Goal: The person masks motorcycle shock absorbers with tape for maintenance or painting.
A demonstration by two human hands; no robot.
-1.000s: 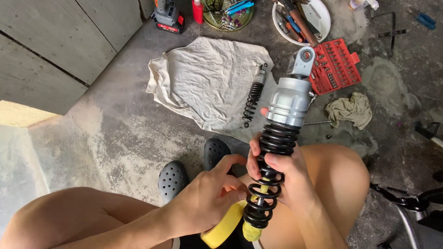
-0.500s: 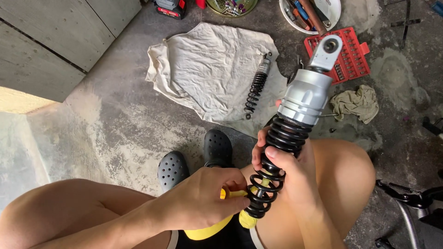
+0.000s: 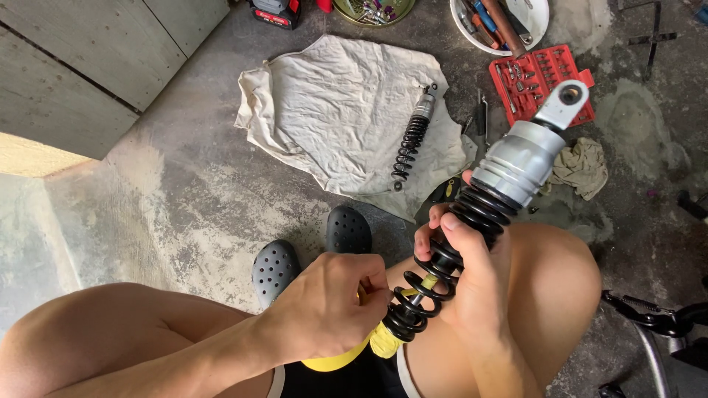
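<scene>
Leftmost, the left hand (image 3: 332, 306) pinches a yellow tool (image 3: 383, 340) at the base of the shock (image 3: 472, 221), which slants over the knees, the right hand (image 3: 461, 258) closed round its black coil, a second shock (image 3: 411, 138) lying on the cloth (image 3: 339, 110) beyond

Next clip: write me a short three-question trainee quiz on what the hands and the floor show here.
1. True or false: the right hand grips the black coil of the large shock absorber.
2. Where does the smaller shock absorber lie? A) on the pale cloth B) in the white bowl C) on the red socket tray
3. What colour is the tool that the left hand holds at the spring's lower end?

Key: 1 true. 2 A. 3 yellow.
</scene>
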